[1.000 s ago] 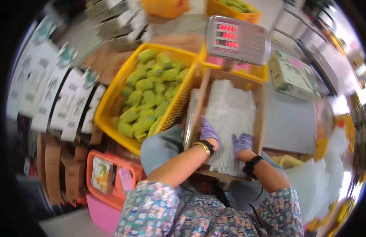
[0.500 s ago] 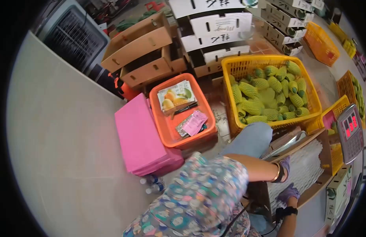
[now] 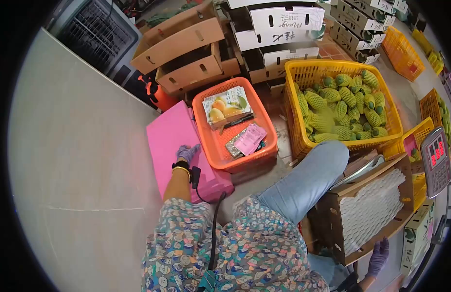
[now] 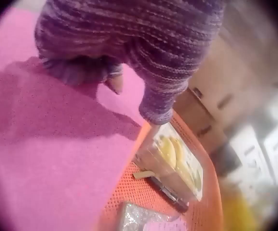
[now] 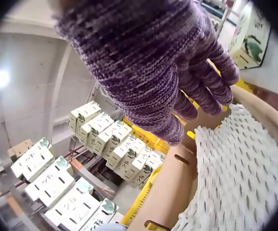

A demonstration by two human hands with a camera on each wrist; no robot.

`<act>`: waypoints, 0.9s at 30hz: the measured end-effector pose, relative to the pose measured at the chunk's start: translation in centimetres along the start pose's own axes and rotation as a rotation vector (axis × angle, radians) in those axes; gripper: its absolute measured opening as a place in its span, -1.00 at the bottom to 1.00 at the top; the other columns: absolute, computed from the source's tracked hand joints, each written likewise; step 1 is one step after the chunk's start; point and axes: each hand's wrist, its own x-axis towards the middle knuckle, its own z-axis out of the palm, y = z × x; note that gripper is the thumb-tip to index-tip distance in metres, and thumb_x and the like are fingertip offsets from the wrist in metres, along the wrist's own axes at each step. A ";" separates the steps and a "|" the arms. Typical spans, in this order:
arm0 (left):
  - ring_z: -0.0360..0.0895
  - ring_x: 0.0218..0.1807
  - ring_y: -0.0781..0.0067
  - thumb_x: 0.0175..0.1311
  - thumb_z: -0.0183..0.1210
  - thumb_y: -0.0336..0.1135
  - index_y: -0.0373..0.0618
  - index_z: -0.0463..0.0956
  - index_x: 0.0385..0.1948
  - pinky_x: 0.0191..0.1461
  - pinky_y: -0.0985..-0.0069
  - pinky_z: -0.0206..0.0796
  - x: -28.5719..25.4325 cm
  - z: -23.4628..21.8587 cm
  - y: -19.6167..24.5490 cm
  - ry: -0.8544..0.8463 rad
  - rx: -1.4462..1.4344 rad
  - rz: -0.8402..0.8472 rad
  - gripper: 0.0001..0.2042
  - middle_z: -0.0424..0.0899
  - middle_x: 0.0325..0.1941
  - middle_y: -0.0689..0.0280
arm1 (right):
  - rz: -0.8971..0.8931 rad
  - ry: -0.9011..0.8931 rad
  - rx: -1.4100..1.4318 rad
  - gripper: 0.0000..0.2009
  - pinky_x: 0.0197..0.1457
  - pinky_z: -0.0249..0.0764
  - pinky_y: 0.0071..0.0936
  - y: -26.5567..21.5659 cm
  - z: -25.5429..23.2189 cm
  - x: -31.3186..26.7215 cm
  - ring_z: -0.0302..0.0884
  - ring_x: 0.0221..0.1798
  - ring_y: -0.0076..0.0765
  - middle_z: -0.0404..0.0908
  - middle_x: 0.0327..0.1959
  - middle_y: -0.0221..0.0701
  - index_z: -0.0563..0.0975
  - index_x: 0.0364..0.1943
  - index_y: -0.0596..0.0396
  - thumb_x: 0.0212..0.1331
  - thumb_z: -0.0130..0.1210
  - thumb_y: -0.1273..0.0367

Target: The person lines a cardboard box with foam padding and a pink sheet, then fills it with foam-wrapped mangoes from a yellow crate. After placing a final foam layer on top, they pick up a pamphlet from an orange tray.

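My left hand (image 3: 187,153), in a purple knit glove, touches the top of a stack of pink sheets (image 3: 171,130) near its right edge. In the left wrist view its fingers are bent over the pink surface (image 4: 47,159), with the thumb apart from them and one bare fingertip showing. My gloved right hand (image 3: 379,257) is beside the near right edge of a cardboard box (image 3: 336,221), holding nothing. White foam netting (image 3: 371,209) lines that box. The right wrist view shows the right hand's fingers loosely spread above the netting (image 5: 240,163).
An orange basket (image 3: 211,151) right of the pink stack holds mango-printed cards (image 3: 226,104), a pen and pink slips. Beyond my knee stands a yellow crate (image 3: 294,126) of fruit in green foam sleeves. A scale display (image 3: 435,160) stands at right, cardboard boxes (image 3: 186,44) behind.
Both hands were on the netting in the box. The left has gone across to the pink stack, and the right has moved to the box's edge. The view has turned left.
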 end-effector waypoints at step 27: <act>0.35 0.05 0.02 0.01 0.02 -0.11 -0.11 0.25 0.03 0.13 0.26 0.17 -1.7 -1.6 2.9 0.037 0.114 -0.190 -0.50 0.39 0.00 -0.02 | 0.036 0.090 0.272 -0.64 -0.03 0.31 -0.58 -0.2 2.4 -4.3 0.37 -0.13 -0.49 0.43 -0.10 -0.34 0.28 0.05 0.22 0.11 -0.10 0.52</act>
